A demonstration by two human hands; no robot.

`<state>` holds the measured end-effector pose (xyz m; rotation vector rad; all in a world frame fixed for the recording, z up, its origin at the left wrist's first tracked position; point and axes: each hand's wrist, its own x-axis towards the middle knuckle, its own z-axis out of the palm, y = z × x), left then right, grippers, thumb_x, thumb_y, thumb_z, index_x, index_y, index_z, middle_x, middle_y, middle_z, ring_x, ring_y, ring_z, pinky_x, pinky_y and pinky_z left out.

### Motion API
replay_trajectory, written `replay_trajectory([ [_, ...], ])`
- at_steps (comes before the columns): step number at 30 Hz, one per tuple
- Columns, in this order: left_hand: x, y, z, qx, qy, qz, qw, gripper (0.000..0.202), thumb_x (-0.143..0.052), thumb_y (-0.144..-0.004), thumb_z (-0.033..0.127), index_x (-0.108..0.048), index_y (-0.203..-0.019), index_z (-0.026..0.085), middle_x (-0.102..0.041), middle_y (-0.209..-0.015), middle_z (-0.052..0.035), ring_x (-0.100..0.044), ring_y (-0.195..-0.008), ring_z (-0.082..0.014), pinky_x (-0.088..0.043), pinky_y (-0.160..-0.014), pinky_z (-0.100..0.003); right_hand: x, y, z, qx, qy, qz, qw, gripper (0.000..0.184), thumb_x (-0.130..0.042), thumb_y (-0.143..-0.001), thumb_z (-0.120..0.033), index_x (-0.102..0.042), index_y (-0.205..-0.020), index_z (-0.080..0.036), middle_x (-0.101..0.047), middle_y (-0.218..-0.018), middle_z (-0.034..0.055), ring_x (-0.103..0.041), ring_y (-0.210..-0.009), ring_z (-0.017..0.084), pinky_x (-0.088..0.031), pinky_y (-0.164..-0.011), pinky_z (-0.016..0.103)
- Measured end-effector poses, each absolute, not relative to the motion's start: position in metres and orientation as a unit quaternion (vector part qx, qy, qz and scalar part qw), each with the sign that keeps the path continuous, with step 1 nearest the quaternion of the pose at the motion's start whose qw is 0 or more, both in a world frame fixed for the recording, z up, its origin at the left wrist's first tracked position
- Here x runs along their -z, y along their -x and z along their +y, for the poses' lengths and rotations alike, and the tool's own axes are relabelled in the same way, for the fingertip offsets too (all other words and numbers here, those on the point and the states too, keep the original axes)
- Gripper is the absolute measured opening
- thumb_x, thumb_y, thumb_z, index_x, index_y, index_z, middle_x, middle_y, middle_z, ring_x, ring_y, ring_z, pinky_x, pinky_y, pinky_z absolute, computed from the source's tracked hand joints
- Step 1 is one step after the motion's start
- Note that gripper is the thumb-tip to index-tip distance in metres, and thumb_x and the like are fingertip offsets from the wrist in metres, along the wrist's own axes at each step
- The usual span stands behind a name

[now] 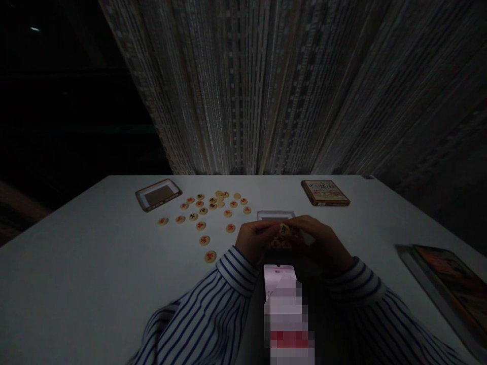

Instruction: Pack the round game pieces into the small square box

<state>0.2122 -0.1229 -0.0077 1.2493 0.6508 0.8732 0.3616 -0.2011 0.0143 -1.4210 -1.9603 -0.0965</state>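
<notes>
My left hand (254, 239) and my right hand (324, 242) meet over a small box tray (276, 213) in the middle of the table. Between their fingertips is a round wooden xiangqi piece (284, 229) with a dark character facing me, and the fingers of both hands are closed on it. Just below it, several more pieces (279, 244) lie in the shaded tray, partly hidden by the hands. To the left of my hands, xiangqi pieces (201, 226) with red or dark characters are scattered over the white table (114, 284). A few show blank faces.
At the back left lies an open box lid (159, 194). A flat printed box (325, 193) sits at the back right. A lit phone (279, 276) lies between my forearms, and a thick book-like object (452, 284) is at the right edge. Behind the table hangs a string curtain (247, 91).
</notes>
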Motion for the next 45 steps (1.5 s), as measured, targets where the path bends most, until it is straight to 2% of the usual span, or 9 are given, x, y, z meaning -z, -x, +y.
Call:
replay_trajectory([
  [6,0.010,-0.213,-0.123,-0.403,-0.599,0.312,0.618,0.017,-0.065,-0.066,0.027,-0.071,-0.075,0.014,-0.070,-0.071,-0.0043,-0.063,-0.066,-0.0141,-0.052,-0.065,-0.027,-0.017,-0.364,-0.200,0.058,0.570,-0.765,0.294,0.023,-0.055,-0.078,-0.028,-0.061,-0.099,-0.020,-0.068,-0.087,0.0066,-0.061,-0.079,0.019,-0.047,-0.067,0.033],
  [13,0.015,-0.206,-0.109,-0.434,-0.702,0.399,0.399,0.018,-0.056,-0.073,0.024,-0.068,-0.082,0.014,-0.068,-0.070,-0.0036,-0.062,-0.066,-0.0138,-0.050,-0.064,-0.025,-0.030,-0.377,-0.193,0.038,0.627,-0.732,0.262,0.024,-0.056,-0.077,-0.029,-0.063,-0.096,-0.017,-0.068,-0.084,0.0064,-0.061,-0.076,0.018,-0.046,-0.070,0.033],
  [20,0.023,-0.202,-0.103,-0.419,-0.779,0.399,0.241,0.021,-0.052,-0.076,0.017,-0.064,-0.092,0.015,-0.068,-0.091,-0.0075,-0.061,-0.086,-0.0178,-0.049,-0.080,-0.033,-0.046,-0.391,-0.179,-0.015,0.667,-0.733,0.135,0.026,-0.050,-0.079,-0.034,-0.065,-0.094,-0.019,-0.068,-0.080,0.0049,-0.060,-0.069,0.017,-0.044,-0.064,0.029],
  [24,0.028,-0.201,-0.101,-0.421,-0.794,0.380,0.219,0.023,-0.048,-0.078,0.015,-0.062,-0.095,0.015,-0.067,-0.096,-0.0077,-0.061,-0.090,-0.0175,-0.049,-0.082,-0.032,-0.050,-0.395,-0.172,-0.039,0.676,-0.731,0.084,0.026,-0.050,-0.078,-0.036,-0.067,-0.091,-0.021,-0.068,-0.075,0.0034,-0.060,-0.066,0.016,-0.043,-0.059,0.027],
  [29,0.034,-0.201,-0.099,-0.430,-0.798,0.365,0.214,0.022,-0.047,-0.078,0.014,-0.061,-0.095,0.015,-0.067,-0.095,-0.0074,-0.061,-0.090,-0.0173,-0.050,-0.081,-0.032,-0.050,-0.397,-0.163,-0.032,0.670,-0.740,0.048,0.027,-0.049,-0.078,-0.037,-0.068,-0.088,-0.021,-0.069,-0.082,0.0048,-0.061,-0.072,0.019,-0.043,-0.061,0.028],
  [36,0.036,-0.202,-0.100,-0.431,-0.801,0.362,0.205,0.022,-0.045,-0.078,0.012,-0.061,-0.093,0.014,-0.067,-0.093,-0.0086,-0.061,-0.088,-0.0177,-0.050,-0.081,-0.032,-0.040,-0.404,-0.156,-0.042,0.652,-0.757,0.024,0.026,-0.050,-0.077,-0.037,-0.068,-0.089,-0.021,-0.067,-0.087,0.0060,-0.061,-0.080,0.021,-0.045,-0.069,0.032],
  [45,0.036,-0.202,-0.100,-0.406,-0.816,0.360,0.200,0.024,-0.044,-0.077,0.010,-0.061,-0.094,0.013,-0.066,-0.093,-0.0097,-0.061,-0.088,-0.0187,-0.050,-0.080,-0.033,-0.037,-0.403,-0.154,-0.042,0.646,-0.762,0.014,0.026,-0.051,-0.076,-0.035,-0.068,-0.088,-0.020,-0.065,-0.087,0.0069,-0.060,-0.080,0.020,-0.044,-0.070,0.031],
])
